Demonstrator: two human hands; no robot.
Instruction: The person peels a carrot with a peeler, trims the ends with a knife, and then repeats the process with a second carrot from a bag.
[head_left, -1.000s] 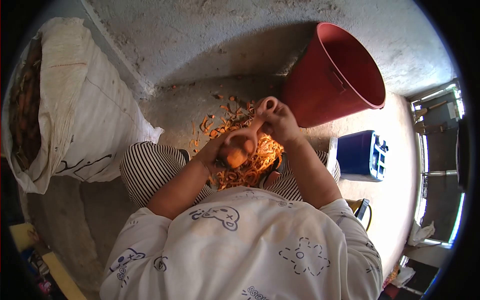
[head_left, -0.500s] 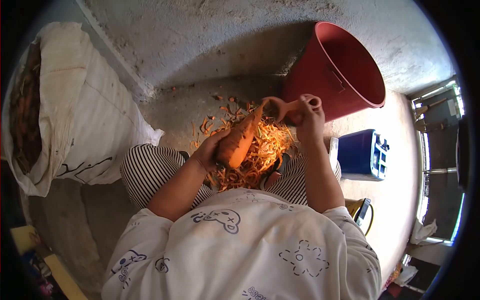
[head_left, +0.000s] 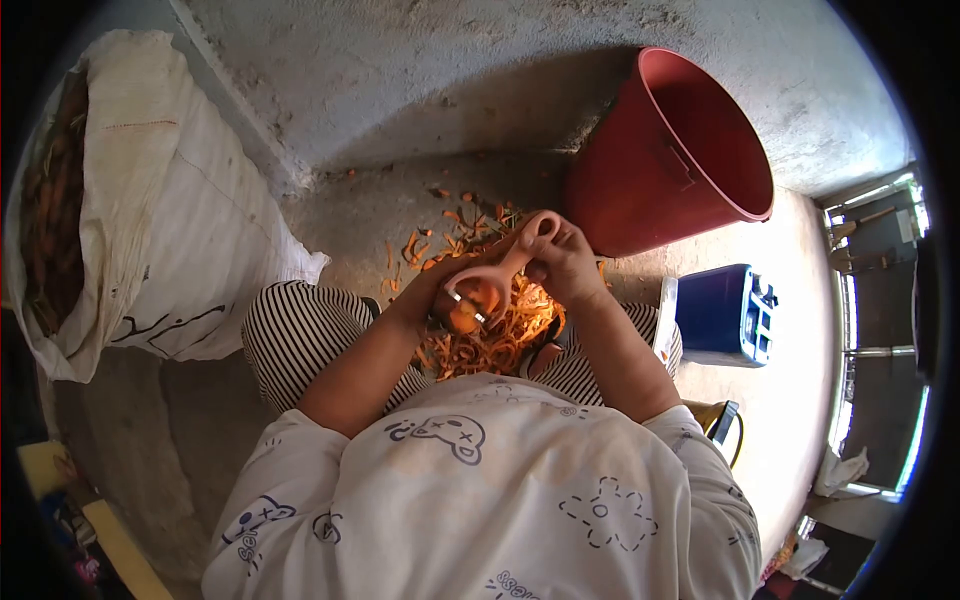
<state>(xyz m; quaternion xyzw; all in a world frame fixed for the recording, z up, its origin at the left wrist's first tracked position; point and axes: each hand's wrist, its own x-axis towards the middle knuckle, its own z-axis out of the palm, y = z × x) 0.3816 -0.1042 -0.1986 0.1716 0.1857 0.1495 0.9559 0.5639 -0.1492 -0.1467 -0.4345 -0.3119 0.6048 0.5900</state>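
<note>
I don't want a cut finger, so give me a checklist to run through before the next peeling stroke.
1. Carrot held in the left hand: ok.
2. Peeler gripped by its handle in the right hand: ok.
3. Blade touching the carrot: cannot tell; the peeler's head is over it, but contact is not clear.
4. Left fingers clear of the blade: cannot tell; they are mostly hidden.
5. Floor between the legs free of loose peelings: not ok, they lie heaped there.
6. Red bucket uncovered: ok, no lid on its mouth.
</note>
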